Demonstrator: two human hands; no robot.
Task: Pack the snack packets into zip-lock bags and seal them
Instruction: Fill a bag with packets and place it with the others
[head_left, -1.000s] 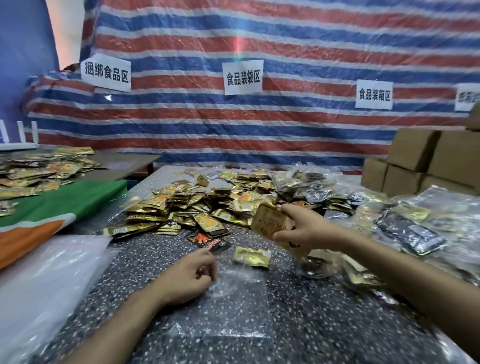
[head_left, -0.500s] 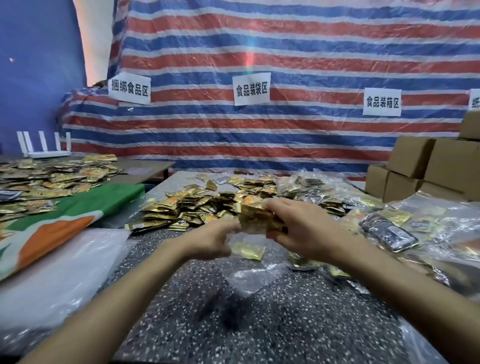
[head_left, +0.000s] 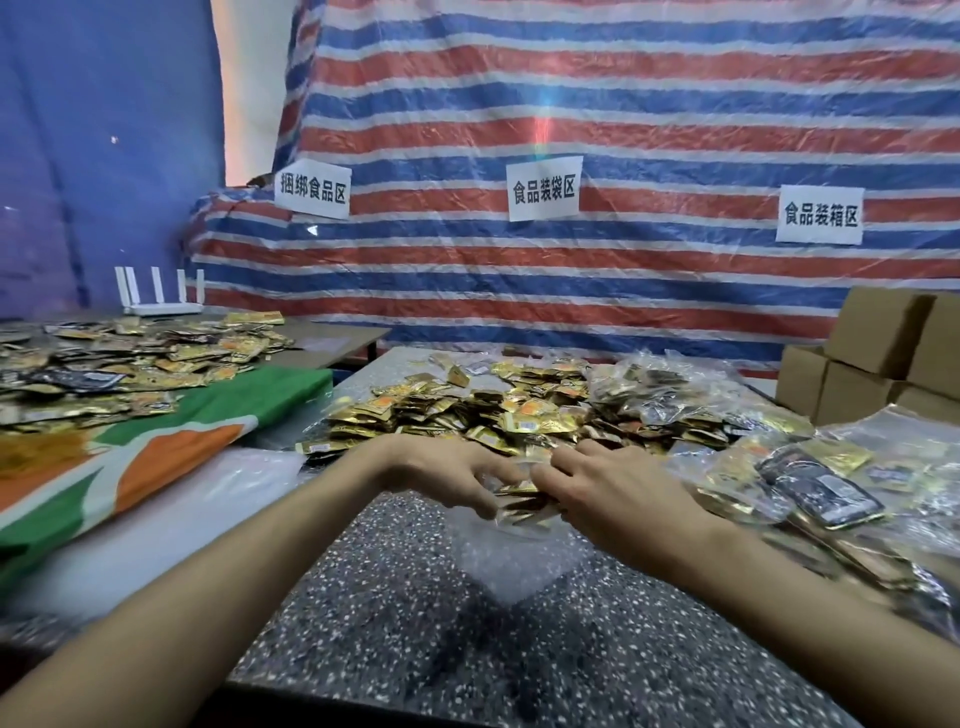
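Clear zip-lock bag (head_left: 514, 556) held over table (head_left: 415, 623) middle, gold snack packets (head_left: 522, 501) at its mouth; rim pinched by left hand (head_left: 447, 473), packets gripped by right hand (head_left: 613, 483). Bare toward near edge; packet pile (head_left: 467, 410) behind.

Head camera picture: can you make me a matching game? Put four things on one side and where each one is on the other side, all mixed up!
Things:
1. zip-lock bag
2. cardboard boxes
3. white router
4. green-and-orange cloth

Places:
a. stacked at the far right
b. spread out to the left of the speckled table
c. between the left hand and the right hand
d. at the back of the left table, antennas up

Pairs: 1-c, 2-a, 3-d, 4-b
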